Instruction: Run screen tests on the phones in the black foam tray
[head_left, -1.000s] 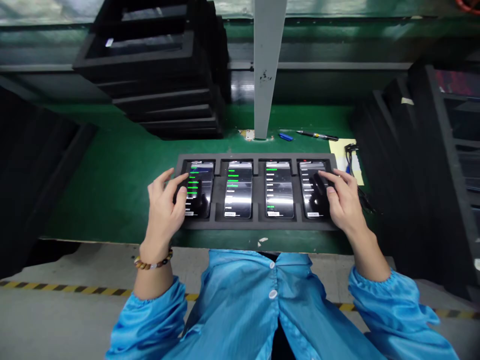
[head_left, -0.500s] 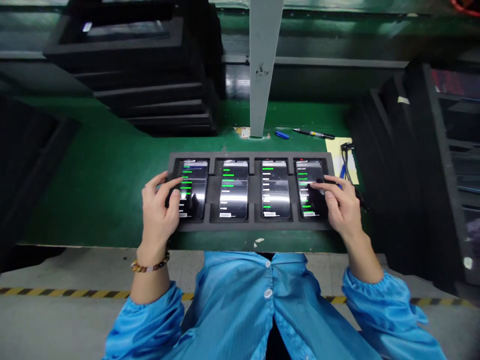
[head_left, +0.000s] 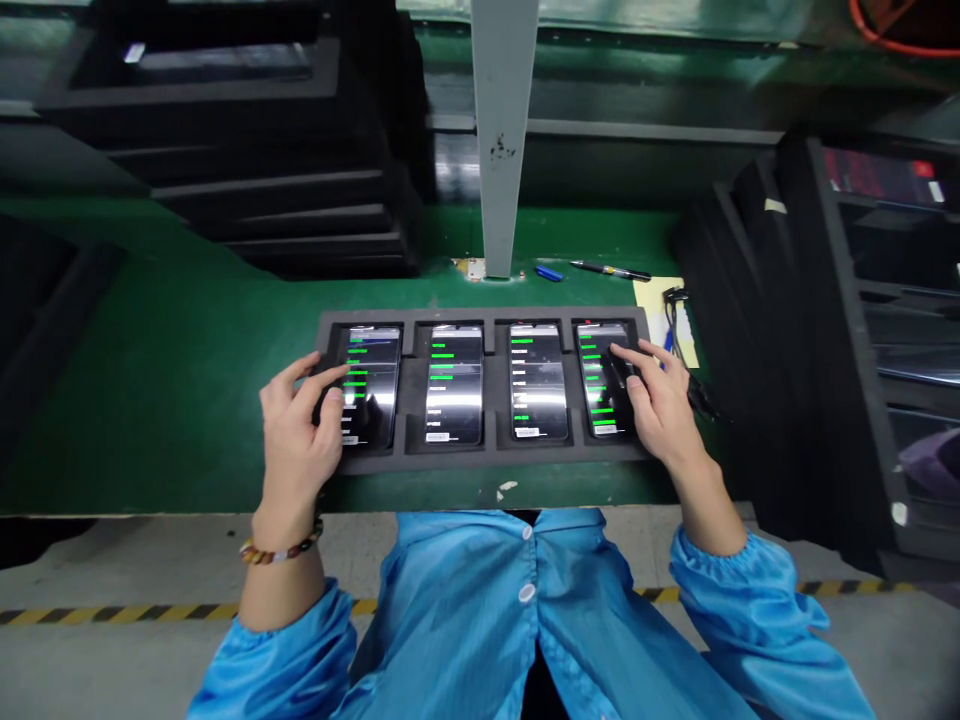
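Note:
A dark foam tray (head_left: 409, 437) lies on the green bench and holds several lit phones side by side. My left hand (head_left: 296, 435) rests at the tray's left end, fingers apart, its forefinger on the screen of the leftmost phone (head_left: 367, 385). My right hand (head_left: 660, 410) is at the right end, fingers spread, forefinger touching the upper part of the rightmost phone (head_left: 600, 375). The two middle phones (head_left: 455, 385) (head_left: 537, 382) lie untouched, showing green and white text lines. Neither hand holds anything.
Stacks of black foam trays (head_left: 247, 160) stand at the back left, and more lean at the right (head_left: 795, 330). A grey post (head_left: 501, 130) rises behind the tray. A pen (head_left: 609, 270), a blue cap (head_left: 548, 272), yellow paper (head_left: 654, 297) and a black cable (head_left: 679, 320) lie nearby.
My right forefinger has slid up the rightmost phone's screen, where more green lines now show. My left hand stays on the leftmost phone. The view has shifted slightly, moving the tray left.

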